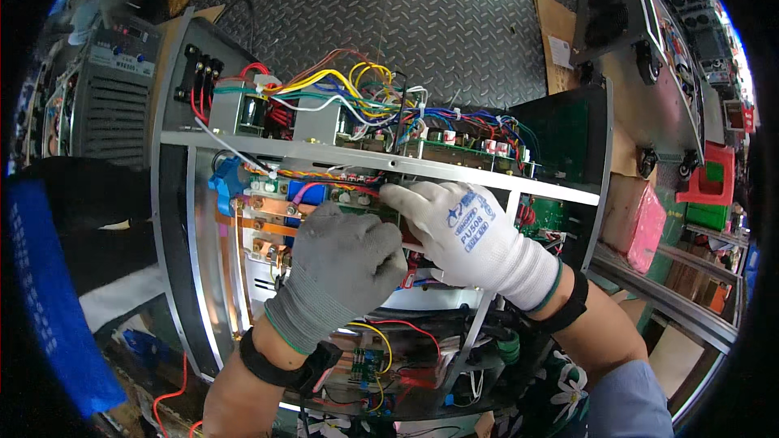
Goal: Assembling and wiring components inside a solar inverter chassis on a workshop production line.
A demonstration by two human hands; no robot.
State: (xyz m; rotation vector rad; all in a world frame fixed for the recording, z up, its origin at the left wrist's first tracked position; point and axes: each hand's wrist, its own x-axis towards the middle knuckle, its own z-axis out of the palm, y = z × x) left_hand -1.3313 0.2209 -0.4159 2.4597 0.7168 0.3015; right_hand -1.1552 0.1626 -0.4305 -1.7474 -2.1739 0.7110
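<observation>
An open grey metal equipment chassis point(188, 219) is seen from above, with a flat silver crossbar point(454, 170) running across it; places below are given relative to this crossbar.

Just below the crossbar, a small green circuit board point(375, 212) is held between two gloved hands. Only a narrow strip of the board shows; the rest is covered by both gloves, so its full shape and its mounting cannot be made out. The left hand in a grey knitted glove point(345, 264) is curled closed over the board's near side, its fingertips hidden underneath. The right hand in a white knitted glove point(462, 231) is laid over the board from the other side, fingers bent and pressed together, index finger point(402, 193) stretched along the crossbar's lower edge. Whether the board is pinched or merely pressed cannot be told.

Left of the hands, below the crossbar, copper busbars point(268, 209) are partly seen beside a blue plastic bracket point(225, 180). Above the crossbar, a tangle of yellow, red, blue and white wires point(357, 89) hides much of the components beneath. Further below the crossbar, between the forearms, a second small green board point(363, 363) with red and yellow leads is glimpsed, its detail too small to read. A blurred blue object point(49, 292) is cut off at the picture's left rim.
</observation>
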